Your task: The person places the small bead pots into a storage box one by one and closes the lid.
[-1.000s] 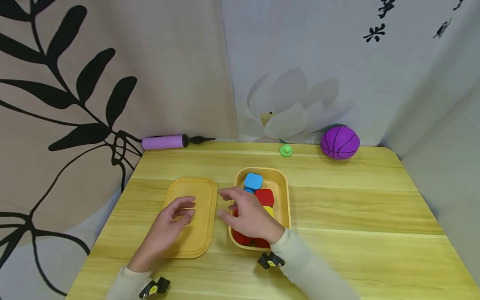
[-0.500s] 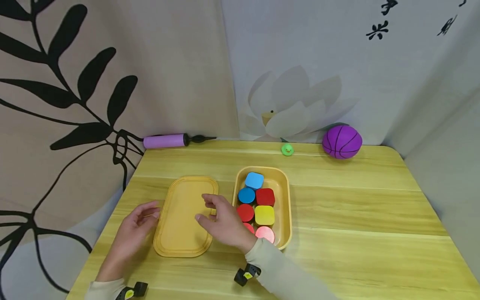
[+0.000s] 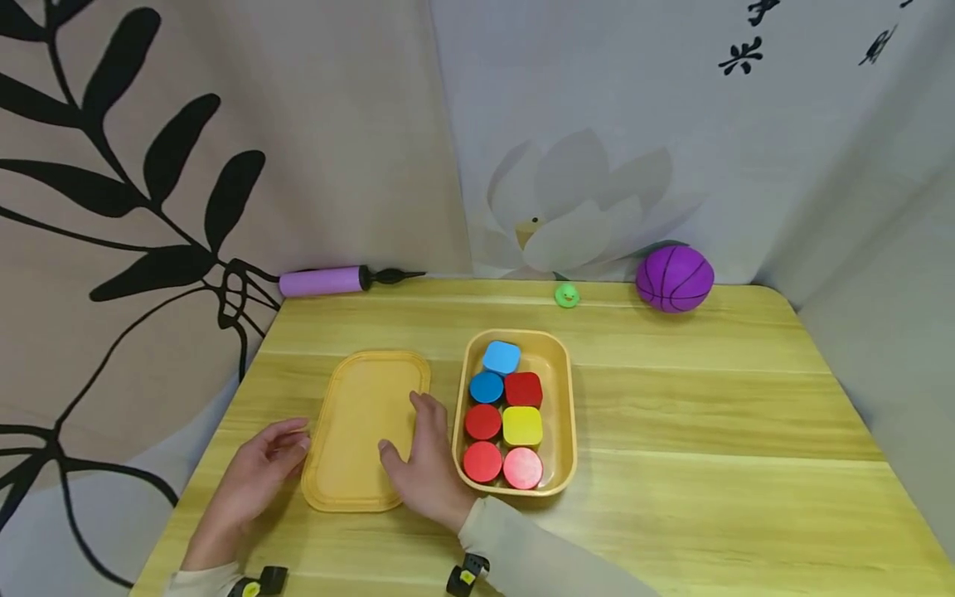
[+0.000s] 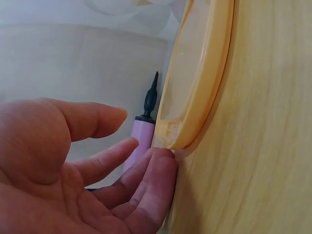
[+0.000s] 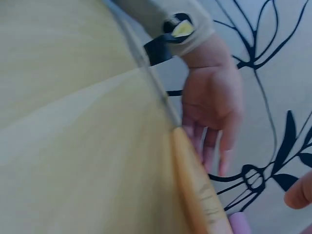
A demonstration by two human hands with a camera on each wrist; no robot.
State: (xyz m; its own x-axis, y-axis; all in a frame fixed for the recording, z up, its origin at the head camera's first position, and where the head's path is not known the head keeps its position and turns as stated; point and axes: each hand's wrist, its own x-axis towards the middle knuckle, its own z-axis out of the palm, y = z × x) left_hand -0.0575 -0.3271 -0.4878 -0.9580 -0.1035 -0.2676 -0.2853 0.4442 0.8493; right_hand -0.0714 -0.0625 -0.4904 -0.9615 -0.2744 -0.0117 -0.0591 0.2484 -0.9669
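Observation:
A flat yellow lid (image 3: 361, 439) with rounded corners lies on the table. Beside its left edge is my left hand (image 3: 254, 481), fingers loosely bent and holding nothing; in the left wrist view the fingertips (image 4: 163, 158) are close to the lid's corner (image 4: 178, 139), and contact is hard to tell. Over the lid's right side my right hand (image 3: 431, 468) spreads thumb and fingers apart, with nothing gripped. Right of it stands a yellow box (image 3: 570, 414) holding several coloured blocks: blue (image 3: 501, 357), red (image 3: 524, 389), yellow (image 3: 522, 426) and pink (image 3: 522, 468).
Along the back edge lie a purple hand pump (image 3: 322, 282), a small green duck toy (image 3: 567, 296) and a purple ball (image 3: 675, 279). A patterned curtain (image 3: 358, 124) hangs behind the wooden table (image 3: 709, 448).
My right hand has moved left from above the box to the lid's right side, uncovering the blocks. My left hand has drawn left from over the lid to its outer edge.

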